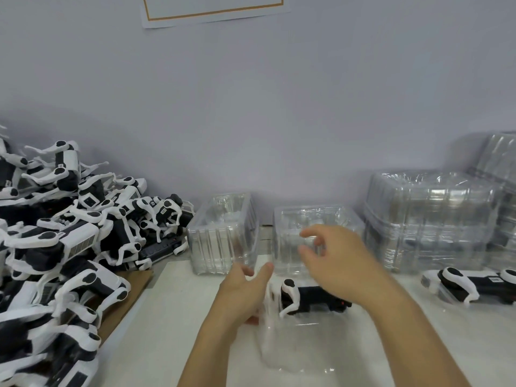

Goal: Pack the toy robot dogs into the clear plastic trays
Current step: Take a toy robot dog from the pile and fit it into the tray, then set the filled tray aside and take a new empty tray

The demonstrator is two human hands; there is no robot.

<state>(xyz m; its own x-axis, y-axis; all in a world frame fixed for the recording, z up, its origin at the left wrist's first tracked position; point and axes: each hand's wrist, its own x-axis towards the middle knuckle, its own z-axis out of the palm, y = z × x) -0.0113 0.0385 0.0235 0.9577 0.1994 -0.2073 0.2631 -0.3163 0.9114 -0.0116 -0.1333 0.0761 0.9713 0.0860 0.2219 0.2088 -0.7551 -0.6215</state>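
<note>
Two bare, sleeveless forearms [212, 344]

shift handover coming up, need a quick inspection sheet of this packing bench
surface: white table, brown cardboard at its left edge
job's things: heap of toy robot dogs on the left; one dog lying in the front clear tray; another packed dog on the right; two empty tray stacks behind the hands
clutter: large wrapped tray bundles at right
grips: left hand at the front tray's left edge, contact unclear; right hand above the dog, fingers loose, holding nothing
cables: nothing seen
surroundings: pale wall, paper notice on it
</note>
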